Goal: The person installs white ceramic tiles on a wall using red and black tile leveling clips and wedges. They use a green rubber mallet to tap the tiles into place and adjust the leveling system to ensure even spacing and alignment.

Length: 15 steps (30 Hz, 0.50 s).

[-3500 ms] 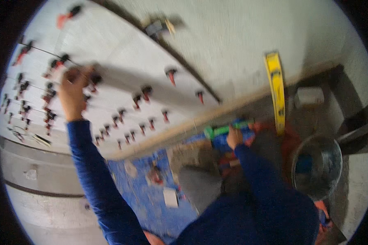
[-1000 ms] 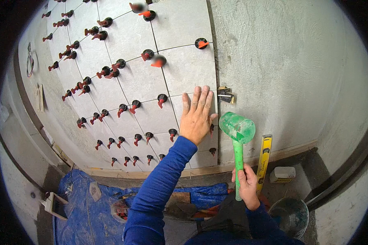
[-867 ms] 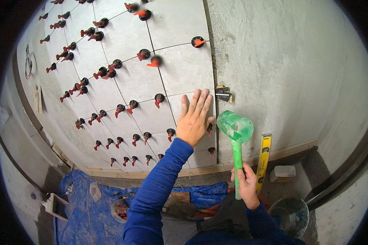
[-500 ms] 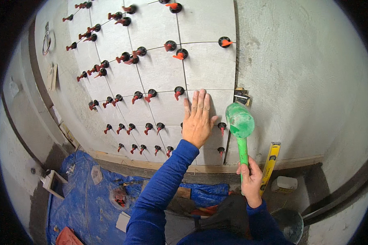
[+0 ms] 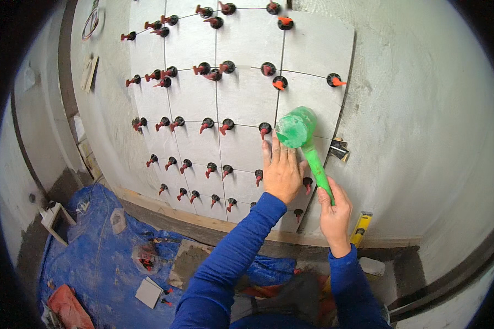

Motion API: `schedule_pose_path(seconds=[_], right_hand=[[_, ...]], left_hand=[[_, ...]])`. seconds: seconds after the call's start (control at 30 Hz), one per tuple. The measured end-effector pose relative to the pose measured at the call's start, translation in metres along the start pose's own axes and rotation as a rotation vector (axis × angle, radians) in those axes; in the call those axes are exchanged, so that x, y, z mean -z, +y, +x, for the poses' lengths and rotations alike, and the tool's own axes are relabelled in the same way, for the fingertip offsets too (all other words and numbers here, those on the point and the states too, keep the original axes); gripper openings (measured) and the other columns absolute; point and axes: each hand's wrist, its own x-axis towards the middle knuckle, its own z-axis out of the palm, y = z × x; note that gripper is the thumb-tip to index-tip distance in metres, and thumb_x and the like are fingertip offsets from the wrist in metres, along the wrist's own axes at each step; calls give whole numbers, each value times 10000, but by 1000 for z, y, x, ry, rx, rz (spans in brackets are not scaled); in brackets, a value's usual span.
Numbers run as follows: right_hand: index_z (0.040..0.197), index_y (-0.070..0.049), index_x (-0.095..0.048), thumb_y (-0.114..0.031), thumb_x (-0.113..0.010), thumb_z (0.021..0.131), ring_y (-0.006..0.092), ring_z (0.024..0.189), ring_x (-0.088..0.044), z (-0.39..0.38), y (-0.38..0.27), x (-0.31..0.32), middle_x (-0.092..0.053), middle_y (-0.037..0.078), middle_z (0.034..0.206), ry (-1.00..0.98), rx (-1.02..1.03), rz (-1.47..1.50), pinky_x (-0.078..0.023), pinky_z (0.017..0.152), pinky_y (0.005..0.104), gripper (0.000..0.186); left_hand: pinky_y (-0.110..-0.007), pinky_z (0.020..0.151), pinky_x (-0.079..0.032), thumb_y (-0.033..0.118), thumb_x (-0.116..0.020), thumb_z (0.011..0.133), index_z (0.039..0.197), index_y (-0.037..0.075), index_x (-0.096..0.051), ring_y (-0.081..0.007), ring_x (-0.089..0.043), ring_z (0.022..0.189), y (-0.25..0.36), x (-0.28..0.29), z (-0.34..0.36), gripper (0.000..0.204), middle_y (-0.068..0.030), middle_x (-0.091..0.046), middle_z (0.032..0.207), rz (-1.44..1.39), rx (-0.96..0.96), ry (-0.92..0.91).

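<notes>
My right hand [image 5: 335, 211] grips the handle of a green rubber mallet [image 5: 297, 129], whose dusty head is raised in front of the wall, just above my left fingertips. Whether the head touches the tile behind it I cannot tell. Flat against a pale grey wall tile [image 5: 312, 127] lies my left hand [image 5: 284, 174], fingers stretched upward, holding nothing. Close to its fingertips sits a black and red tile leveling clip [image 5: 265, 129] in the joint. More such clips stand along the joints, some with orange handles [image 5: 285, 23].
Right of the tiles is bare plaster with an opening holding a dark box [image 5: 339, 148]. A yellow spirit level [image 5: 361, 229] leans at the wall's foot. Blue sheeting [image 5: 107, 247] covers the floor at left, with a bag of clips [image 5: 146, 257] and small tile pieces [image 5: 149, 292].
The mallet has moved up and left, from beside my left hand to above its fingertips. My left hand stays flat on the tile. The whole view has shifted and tilted.
</notes>
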Motion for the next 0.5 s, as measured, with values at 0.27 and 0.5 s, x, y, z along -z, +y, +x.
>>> schedule_pose_path(seconds=[0.27,0.5], right_hand=[[1308,15,-659,-130,-642,1031,248,806,-689,14,-2,-10,-690,144,921,-32,22,-142,-537,736,379,313],[1315,25,-655,-108,-651,1021,229,716,-672,16,-4,-18,-677,147,890,2,110,-116,-537,657,353,322]], left_hand=[[-627,1263,-159,394,-617,972,1497,-94,-450,-416,-318,1522,0,-2,1,736,-270,-446,1561,28,11,38],[-653,1257,-156,384,-652,942,1468,-94,-483,-393,-359,1497,-1,-2,0,730,-247,-499,1521,29,9,5]])
